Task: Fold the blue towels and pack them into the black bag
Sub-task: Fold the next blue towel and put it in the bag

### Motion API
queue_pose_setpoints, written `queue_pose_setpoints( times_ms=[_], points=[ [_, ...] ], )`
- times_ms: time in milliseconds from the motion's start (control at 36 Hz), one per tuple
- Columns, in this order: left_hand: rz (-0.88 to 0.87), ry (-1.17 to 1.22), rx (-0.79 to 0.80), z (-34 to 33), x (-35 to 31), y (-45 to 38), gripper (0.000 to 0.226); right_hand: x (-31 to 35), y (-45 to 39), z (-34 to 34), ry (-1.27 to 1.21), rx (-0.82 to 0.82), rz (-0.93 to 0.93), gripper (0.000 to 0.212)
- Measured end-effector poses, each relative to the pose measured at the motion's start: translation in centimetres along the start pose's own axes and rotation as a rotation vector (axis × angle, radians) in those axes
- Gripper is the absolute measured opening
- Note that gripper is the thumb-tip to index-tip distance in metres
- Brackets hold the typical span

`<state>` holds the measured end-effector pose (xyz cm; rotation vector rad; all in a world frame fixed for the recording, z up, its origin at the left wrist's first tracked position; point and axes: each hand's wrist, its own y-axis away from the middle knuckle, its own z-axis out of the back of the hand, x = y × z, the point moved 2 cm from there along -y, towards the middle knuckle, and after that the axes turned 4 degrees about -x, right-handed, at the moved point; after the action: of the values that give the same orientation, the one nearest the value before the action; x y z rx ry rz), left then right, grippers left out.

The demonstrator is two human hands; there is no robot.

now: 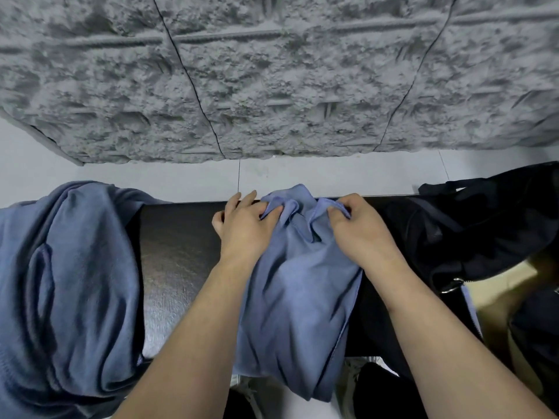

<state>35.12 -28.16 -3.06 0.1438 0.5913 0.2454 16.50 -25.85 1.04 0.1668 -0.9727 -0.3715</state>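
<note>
While a heap of blue towels (66, 285) slumps over the left end of the dark desk (178, 255), the left hand (245, 225) pinches the far edge of one blue towel (296, 297) lying crumpled mid-desk, trailing off the near edge. The right hand (360, 228) has its grip bunched on that same edge, and the black bag (472, 225) sits just beside it at the right.

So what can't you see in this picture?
All in the head view:
- Inside of the black bag: too dark, and the right edge cuts it off.
- Pile of blue towels: how many is hidden in bunched folds.
- Left hand and right hand fingertips: buried in the blue towel.
</note>
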Motion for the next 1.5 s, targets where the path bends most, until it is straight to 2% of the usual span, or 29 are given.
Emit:
queue_pose_setpoints(
  times_ms=[83,222,361,472,583,750,806,833,917,972,1028,1139,1222,1306,1389,1500],
  points=[
    [-0.024,-0.034,0.002,-0.4,-0.4,-0.1,0.032,0.2,-0.1,0.0,0.040,0.024,0.010,0.011],
    [-0.132,0.140,-0.118,-0.6,-0.6,0.0,0.044,0.4,0.2,0.3,0.054,0.032,0.024,0.009],
    [-0.091,0.371,-0.110,0.0,-1.4,0.9,0.023,0.7,0.5,0.5,0.073,0.015,0.074,0.007],
    [-0.210,0.485,-0.067,1.8,-2.9,2.5,0.014,1.2,0.6,0.6,0.066,-0.004,0.140,0.002],
    [-0.404,0.486,0.044,3.6,-3.8,3.4,0.024,2.2,0.8,0.4,-0.039,0.020,0.185,0.026],
    [-0.619,0.372,0.089,4.2,-2.8,3.5,0.018,2.9,1.2,0.6,-0.116,0.135,0.216,0.062],
    [-0.667,0.335,0.103,4.4,-2.8,3.6,0.017,3.0,1.2,0.7,-0.126,0.183,0.195,0.065],
    [-0.695,0.321,0.108,4.5,-2.8,3.6,0.016,3.2,1.2,0.6,-0.144,0.191,0.180,0.061],
    [-0.753,0.293,0.100,4.6,-2.9,3.7,0.017,3.5,1.0,0.3,-0.187,0.176,0.159,0.027],
    [-0.750,0.309,0.089,4.7,-2.9,3.7,0.018,3.5,1.2,0.2,-0.181,0.166,0.157,0.018],
    [-0.761,0.285,0.094,4.9,-2.9,3.7,0.016,3.5,1.3,0.5,-0.185,0.155,0.168,0.019],
    [-0.876,0.195,0.146,5.0,-3.4,3.9,0.021,3.9,1.6,0.6,-0.192,0.291,0.173,0.054],
    [-0.901,0.185,0.134,4.7,-3.0,3.7,0.016,3.9,1.8,0.2,-0.099,0.334,0.197,0.038],
    [-0.869,0.218,0.111,4.7,-2.4,3.7,0.022,3.5,1.7,-0.1,-0.067,0.322,0.211,0.018],
    [-0.774,0.360,0.131,5.0,-2.6,4.0,0.018,3.4,1.2,-0.1,-0.068,0.206,0.208,0.003],
    [-0.680,0.403,0.124,5.6,-2.5,4.0,0.020,3.1,0.8,-0.2,-0.093,0.144,0.161,0.007]
  ],
)
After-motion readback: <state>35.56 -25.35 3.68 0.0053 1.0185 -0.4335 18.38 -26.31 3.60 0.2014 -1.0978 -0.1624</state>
